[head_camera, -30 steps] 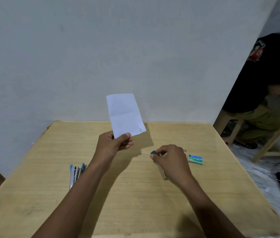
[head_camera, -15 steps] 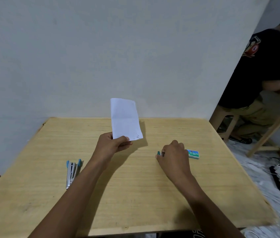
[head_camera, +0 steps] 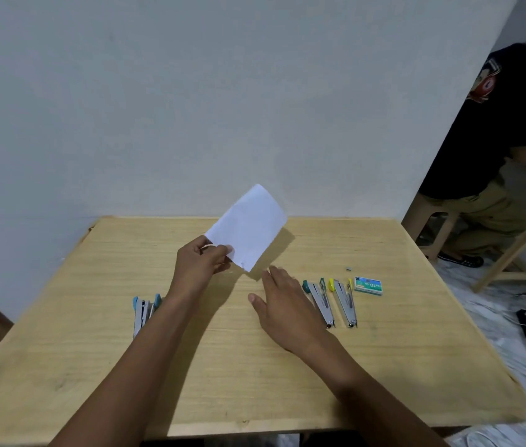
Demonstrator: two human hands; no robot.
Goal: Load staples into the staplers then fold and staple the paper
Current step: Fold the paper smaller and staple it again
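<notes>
Paper (head_camera: 248,227), white and folded, is held up above the far middle of the table (head_camera: 416,350) and tilted so its top leans right. Left hand (head_camera: 198,262) pinches its lower left edge between thumb and curled fingers; the rest of the sheet stands free above and to the right of that hand. Right hand (head_camera: 282,309) is spread flat with fingers relaxed, palm down, holding nothing. Its fingertips sit just below and right of the paper's lowest corner, apart from it. Cannot tell whether that palm touches the wood. Just right of the right hand lie two staplers side by side, a green-tipped stapler (head_camera: 319,301) and a yellow-tipped stapler (head_camera: 344,301), both on the tabletop. Beyond them is a small staple box (head_camera: 368,285), with a tiny grey bit (head_camera: 348,269) near it. Blue-tipped stapler (head_camera: 144,312) lies beside the left forearm. Another person (head_camera: 497,140) sits at the far right.
</notes>
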